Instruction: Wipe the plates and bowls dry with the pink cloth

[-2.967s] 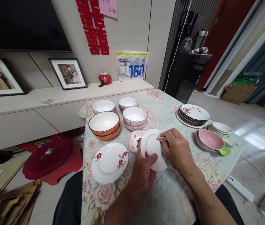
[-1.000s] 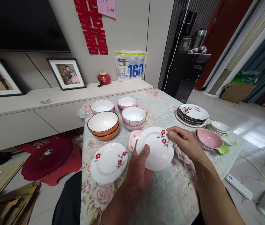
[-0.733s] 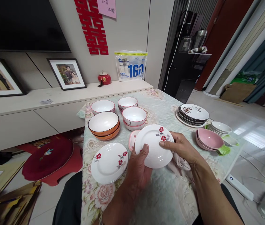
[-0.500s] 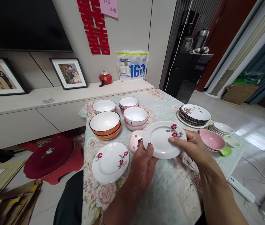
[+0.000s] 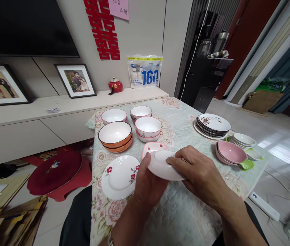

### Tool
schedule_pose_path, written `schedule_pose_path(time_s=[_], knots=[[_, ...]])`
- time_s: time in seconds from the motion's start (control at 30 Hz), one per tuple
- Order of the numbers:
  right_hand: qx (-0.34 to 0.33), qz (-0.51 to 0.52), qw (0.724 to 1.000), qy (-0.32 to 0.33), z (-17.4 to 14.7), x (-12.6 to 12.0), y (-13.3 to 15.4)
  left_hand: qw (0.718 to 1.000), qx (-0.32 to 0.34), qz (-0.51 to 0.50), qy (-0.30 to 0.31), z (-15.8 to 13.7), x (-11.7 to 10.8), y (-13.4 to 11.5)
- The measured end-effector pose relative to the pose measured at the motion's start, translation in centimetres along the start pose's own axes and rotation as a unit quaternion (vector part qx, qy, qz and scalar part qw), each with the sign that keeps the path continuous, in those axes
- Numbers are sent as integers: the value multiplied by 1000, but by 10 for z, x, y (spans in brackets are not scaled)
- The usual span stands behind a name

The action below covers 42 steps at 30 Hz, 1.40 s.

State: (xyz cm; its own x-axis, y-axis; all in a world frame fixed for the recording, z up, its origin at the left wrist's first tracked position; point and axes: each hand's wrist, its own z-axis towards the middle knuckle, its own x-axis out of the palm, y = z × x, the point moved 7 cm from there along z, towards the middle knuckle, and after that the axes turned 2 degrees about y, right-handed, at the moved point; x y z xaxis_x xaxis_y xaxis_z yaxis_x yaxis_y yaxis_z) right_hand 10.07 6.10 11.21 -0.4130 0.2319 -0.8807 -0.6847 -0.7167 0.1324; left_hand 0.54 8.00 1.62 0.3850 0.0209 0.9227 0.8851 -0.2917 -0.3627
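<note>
A white plate (image 5: pixel 164 171) is held above the table, tilted so that its underside and foot ring face up. My left hand (image 5: pixel 148 186) grips its left edge, thumb up along the rim. My right hand (image 5: pixel 198 171) is closed over the right side, fingers resting on the underside; whether a cloth is in it is hidden. Just behind the held plate lies a pink dotted dish (image 5: pixel 154 147), partly covered. Left of my hands rests another white plate (image 5: pixel 120 177) with red flowers, apparently on top of another.
Orange bowls (image 5: pixel 116 136) and red-rimmed bowls (image 5: pixel 148 128) stand stacked behind. On the right are a stack of dark-edged plates (image 5: pixel 213 124), pink leaf-shaped bowls (image 5: pixel 231 152) and small white bowls (image 5: pixel 244 140). A flowered cloth (image 5: pixel 181 212) covers the table.
The held plate has turned over from its flowered face to its underside. My right hand has moved left and over it. The cloth seen under my right hand is out of sight.
</note>
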Motion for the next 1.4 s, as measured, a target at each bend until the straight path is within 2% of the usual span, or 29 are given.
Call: schedule_pose_path(time_s=[0.1,0.2,0.33,0.4,0.47,0.53,0.67,0.77,0.83,1.0,1.2,1.4], knots=[[29,-12,998,57,0,9,2,999,-29,7,-25,2,-7,2],[62,24,991,118,-4,15,-3,998,-33,18,-50,4,-11,2],[76,148,969,181,-12,12,-14,997,-37,30,-55,5,-12,5],[86,216,954,187,-15,9,-22,998,-39,32,-44,4,-11,7],[104,262,948,150,-14,5,-33,998,-34,39,-24,4,-8,8],[135,272,950,78,-14,2,-47,998,-19,56,-8,3,-4,7],[223,222,947,-58,-19,5,-75,996,6,91,-2,-1,-2,8],[263,195,938,-113,-27,7,-82,994,2,111,-14,-12,-8,14],[257,198,940,-107,-30,10,-77,992,-10,123,-13,-23,-13,21],[202,242,949,-29,-36,28,-50,990,-24,134,-31,-51,-20,33],[197,206,958,17,-45,45,-23,986,-17,160,-42,-61,-27,37],[48,217,972,71,-38,45,32,983,-20,180,-17,-63,-26,39]])
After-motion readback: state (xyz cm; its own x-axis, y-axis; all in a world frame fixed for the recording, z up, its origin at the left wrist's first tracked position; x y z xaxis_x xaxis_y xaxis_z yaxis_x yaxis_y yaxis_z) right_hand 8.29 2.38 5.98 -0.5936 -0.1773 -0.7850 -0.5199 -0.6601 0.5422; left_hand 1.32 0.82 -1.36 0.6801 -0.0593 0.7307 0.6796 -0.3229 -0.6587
